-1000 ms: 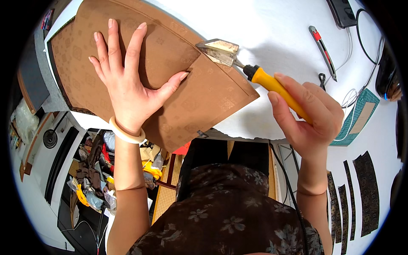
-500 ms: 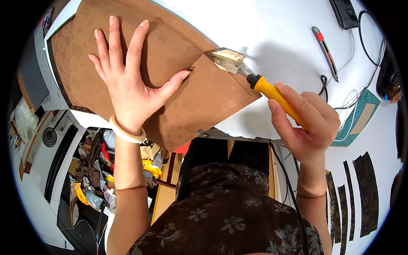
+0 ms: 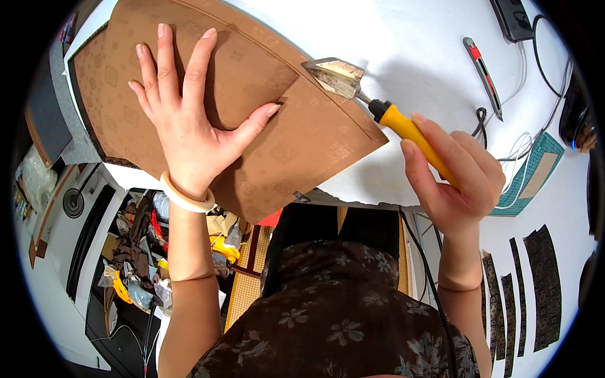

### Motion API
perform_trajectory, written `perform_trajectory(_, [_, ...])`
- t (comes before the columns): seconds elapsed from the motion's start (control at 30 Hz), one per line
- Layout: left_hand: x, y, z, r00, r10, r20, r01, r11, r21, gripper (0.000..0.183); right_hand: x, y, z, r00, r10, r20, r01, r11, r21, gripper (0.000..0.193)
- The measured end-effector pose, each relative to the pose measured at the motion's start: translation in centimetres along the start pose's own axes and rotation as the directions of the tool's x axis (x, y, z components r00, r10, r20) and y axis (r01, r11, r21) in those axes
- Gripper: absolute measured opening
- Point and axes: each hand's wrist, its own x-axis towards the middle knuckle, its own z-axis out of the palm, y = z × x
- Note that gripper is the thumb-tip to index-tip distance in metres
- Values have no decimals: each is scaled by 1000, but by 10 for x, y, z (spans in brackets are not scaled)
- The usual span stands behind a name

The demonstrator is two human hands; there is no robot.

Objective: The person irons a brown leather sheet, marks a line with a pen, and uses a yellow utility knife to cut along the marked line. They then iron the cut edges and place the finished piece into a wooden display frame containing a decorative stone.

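Note:
My right hand (image 3: 457,173) is closed round the yellow handle of a small hand iron (image 3: 409,129) with a cord. The iron's pointed metal head (image 3: 337,77) rests at the far right edge of a brown patterned sheet (image 3: 296,145), fabric or leather. On that sheet my left hand (image 3: 192,123) lies flat with its fingers spread, and a pale bangle (image 3: 186,196) circles the wrist. A seam or fold runs along the sheet's curved far edge, close to the iron's tip.
A utility knife (image 3: 483,79) lies on the white table (image 3: 428,57) at the far right. Behind it are a black device (image 3: 509,19) and cables. A green cutting mat (image 3: 535,176) and dark patterned strips (image 3: 543,286) are at right. Scraps (image 3: 135,252) fill the lower left.
The iron's head has shifted slightly up and away from me, from the fold toward the sheet's outer edge. My left hand has moved very slightly left, still flat on the sheet.

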Motion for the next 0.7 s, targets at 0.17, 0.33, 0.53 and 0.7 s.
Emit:
perform_trajectory(0.17, [0,1,0,1000,-5,-6,5,1000,4,95,-1,1,0,999,-36,14,35,998,50,33])
perform_trajectory(0.33, [0,1,0,1000,-2,3,2,1000,6,94,3,5,2,996,-84,21,83,995,49,32])
perform_trajectory(0.53, [0,1,0,1000,1,6,-1,1000,-1,93,21,12,16,989,-150,-15,150,985,79,32])
perform_trajectory(0.7, [1,1,1,1000,3,-2,-3,1000,-4,92,26,9,14,993,-111,-38,113,991,70,32])
